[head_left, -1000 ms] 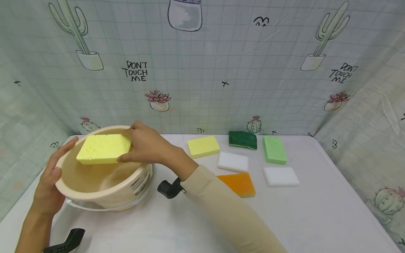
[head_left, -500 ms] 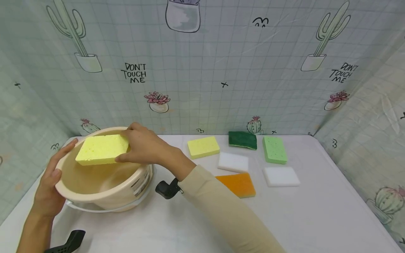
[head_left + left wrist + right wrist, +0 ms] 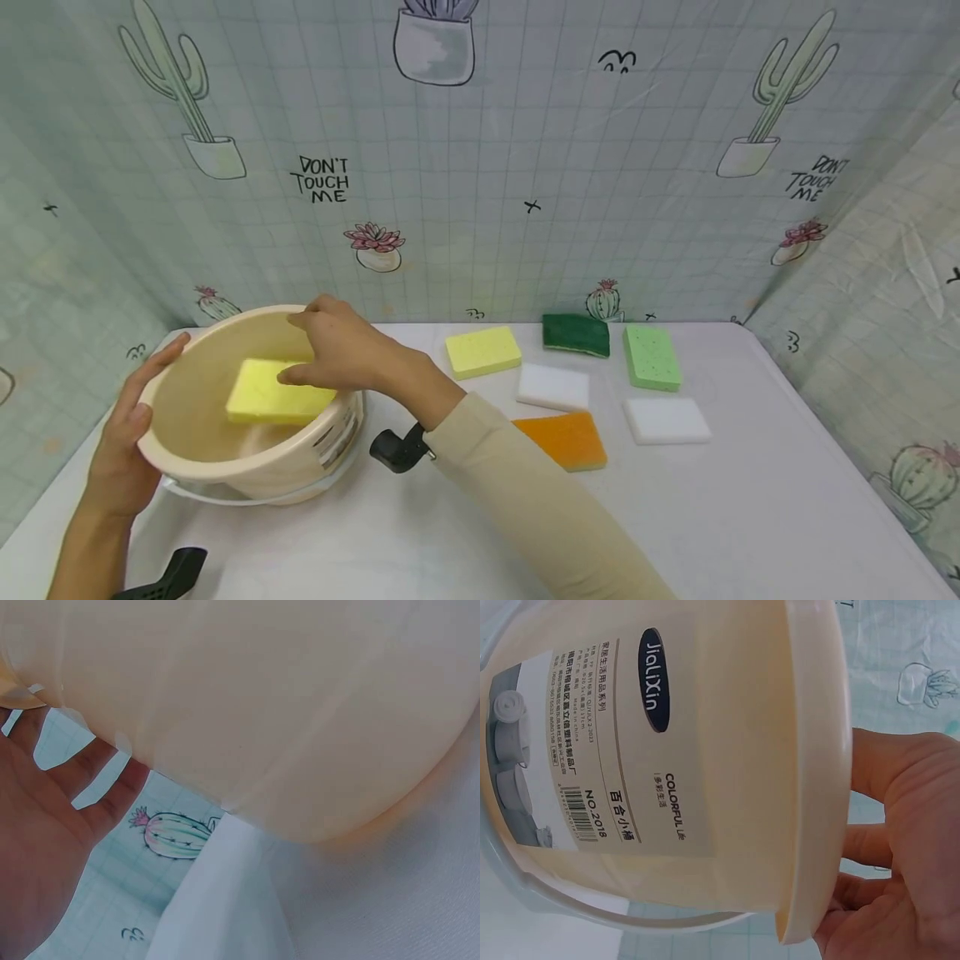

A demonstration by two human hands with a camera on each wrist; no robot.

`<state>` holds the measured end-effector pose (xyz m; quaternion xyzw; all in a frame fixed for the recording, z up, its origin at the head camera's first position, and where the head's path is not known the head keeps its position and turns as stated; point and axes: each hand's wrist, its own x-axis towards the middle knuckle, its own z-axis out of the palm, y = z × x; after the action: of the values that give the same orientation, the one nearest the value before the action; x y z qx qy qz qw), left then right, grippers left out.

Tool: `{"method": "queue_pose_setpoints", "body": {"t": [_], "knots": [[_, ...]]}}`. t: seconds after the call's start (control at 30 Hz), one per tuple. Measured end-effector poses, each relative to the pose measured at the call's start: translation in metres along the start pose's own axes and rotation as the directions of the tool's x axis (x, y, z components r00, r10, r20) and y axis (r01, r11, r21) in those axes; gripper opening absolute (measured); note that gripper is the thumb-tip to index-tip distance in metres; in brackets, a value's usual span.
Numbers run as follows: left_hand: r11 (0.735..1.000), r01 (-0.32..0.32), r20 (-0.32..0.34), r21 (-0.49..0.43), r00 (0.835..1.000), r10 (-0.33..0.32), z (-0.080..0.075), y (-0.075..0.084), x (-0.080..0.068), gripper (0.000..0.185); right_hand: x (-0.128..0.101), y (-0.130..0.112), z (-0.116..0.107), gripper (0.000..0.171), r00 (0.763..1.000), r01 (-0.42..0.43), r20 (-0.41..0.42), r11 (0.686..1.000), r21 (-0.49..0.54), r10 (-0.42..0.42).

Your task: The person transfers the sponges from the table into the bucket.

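Note:
In the head view, a cream plastic bucket [image 3: 176, 412] stands on the left of the table. Inside it, a yellow sponge [image 3: 273, 404] slants low against the right wall, apart from my right fingers. My right hand [image 3: 352, 346] hovers over the bucket's right rim, thumb and fingers spread with nothing between them. My left hand [image 3: 123, 454] rests against the bucket's outer left side, fingers extended along the wall and thumb by the rim. The left wrist view shows these fingers [image 3: 112, 791] partly hidden behind the bucket. The right wrist view shows the bucket's printed label [image 3: 607, 750].
Right of the bucket lie a second yellow sponge [image 3: 483, 352], a dark green scouring pad [image 3: 576, 335], a light green sponge [image 3: 651, 357], two white sponges [image 3: 553, 387] and an orange sponge [image 3: 566, 439]. A printed curtain [image 3: 480, 167] hangs behind the table.
My right hand has let go of the yellow sponge, which has dropped from rim height into the bucket. My left hand stays at the bucket's side.

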<state>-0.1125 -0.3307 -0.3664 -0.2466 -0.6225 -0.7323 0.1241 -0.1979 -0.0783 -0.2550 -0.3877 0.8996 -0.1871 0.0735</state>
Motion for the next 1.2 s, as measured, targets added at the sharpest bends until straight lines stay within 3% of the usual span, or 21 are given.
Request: {"method": "queue_pose_setpoints", "body": {"t": [0.53, 0.87, 1.2], "knots": [[1.000, 0.012, -0.014, 0.027, 1.000, -0.011, 0.000, -0.001, -0.002, 0.058, -0.031, 0.033, -0.008, 0.054, 0.978, 0.140, -0.167, 0.988, 0.060, -0.128], [1.000, 0.014, -0.014, 0.018, 1.000, -0.014, 0.001, -0.001, -0.004, 0.059, -0.055, 0.068, -0.004, 0.052, 0.975, 0.115, -0.209, 0.975, 0.189, -0.074], [1.000, -0.002, -0.004, 0.014, 1.000, 0.002, 0.001, -0.002, -0.002, 0.058, -0.071, 0.105, 0.005, 0.050, 0.965, 0.080, -0.263, 0.970, 0.232, -0.017]]}}
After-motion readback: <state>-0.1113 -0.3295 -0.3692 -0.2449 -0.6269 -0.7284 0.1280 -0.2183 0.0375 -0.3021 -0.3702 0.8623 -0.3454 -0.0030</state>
